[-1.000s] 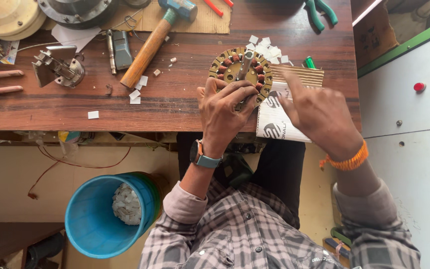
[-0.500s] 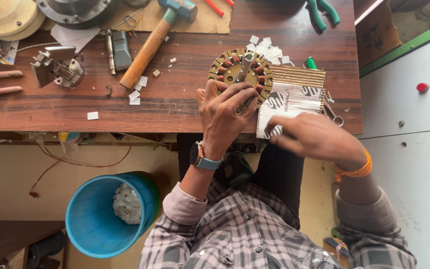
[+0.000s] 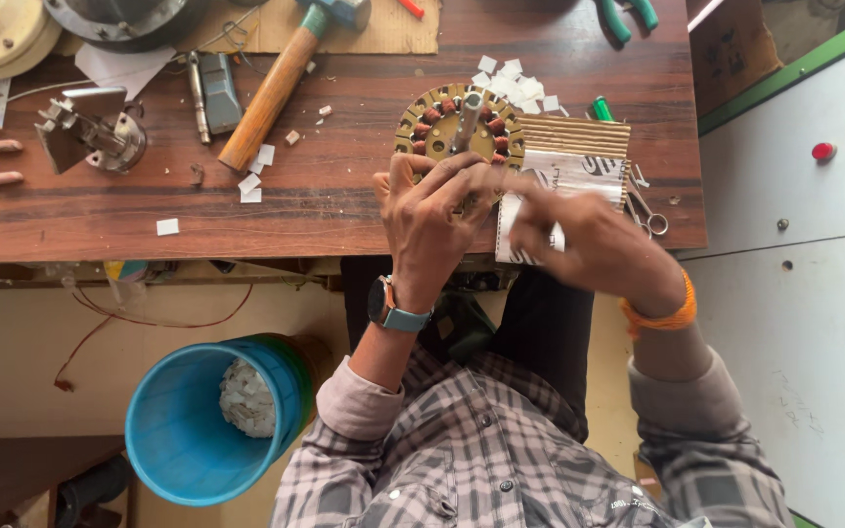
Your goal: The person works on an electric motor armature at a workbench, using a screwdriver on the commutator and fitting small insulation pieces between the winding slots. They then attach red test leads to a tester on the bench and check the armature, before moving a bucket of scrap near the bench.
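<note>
Brown wood makes up the workbench, and lots of tools lie on it. At the near edge sits a round motor stator with reddish copper coils in a ring and a metal shaft sticking up in the middle. The left hand lies on the near side of the stator with its fingers curled over the rim, most likely to keep it from turning or sliding. The right hand comes in from the right and is blurry (so I cannot tell if it pinches something small); its fingers point at the stator, just beside the left hand. Under the right hand lies a sheet of ribbed cardboard, and small white paper bits sit just past the stator. A hammer with a wooden handle lies well off to the left. Down below the bench stands a blue bucket with white scraps inside, close enough to drop waste in.
</note>
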